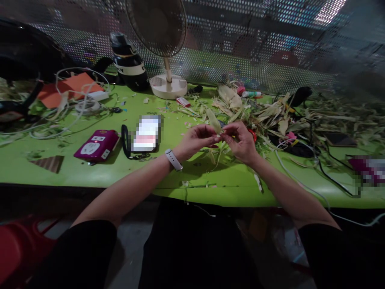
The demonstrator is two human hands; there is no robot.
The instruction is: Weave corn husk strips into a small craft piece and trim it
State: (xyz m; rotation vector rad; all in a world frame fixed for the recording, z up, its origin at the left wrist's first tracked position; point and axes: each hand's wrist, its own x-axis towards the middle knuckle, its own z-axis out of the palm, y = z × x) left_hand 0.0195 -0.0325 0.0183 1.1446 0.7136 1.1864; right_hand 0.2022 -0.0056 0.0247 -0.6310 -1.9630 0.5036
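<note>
Over the green table (pixel 126 168), my left hand (pixel 197 138) and my right hand (pixel 240 140) meet at the fingertips. Both pinch a pale dry corn husk strip (pixel 214 121) that sticks up between them. My left wrist wears a white watch (pixel 173 159). Just behind my right hand lies a pile of dry husks (pixel 270 114), with a bit of something red (pixel 253 134) showing past my right knuckles. Small husk scraps litter the table under my hands.
A desk fan (pixel 167 44) stands at the back centre beside a black-and-white bottle (pixel 129 60). A magenta device (pixel 96 145), a phone (pixel 146 134), tangled white cables (pixel 78 104) and orange paper (pixel 70 88) lie left. Black cables (pixel 331 164) run right. A perforated metal screen (pixel 270 52) backs the table.
</note>
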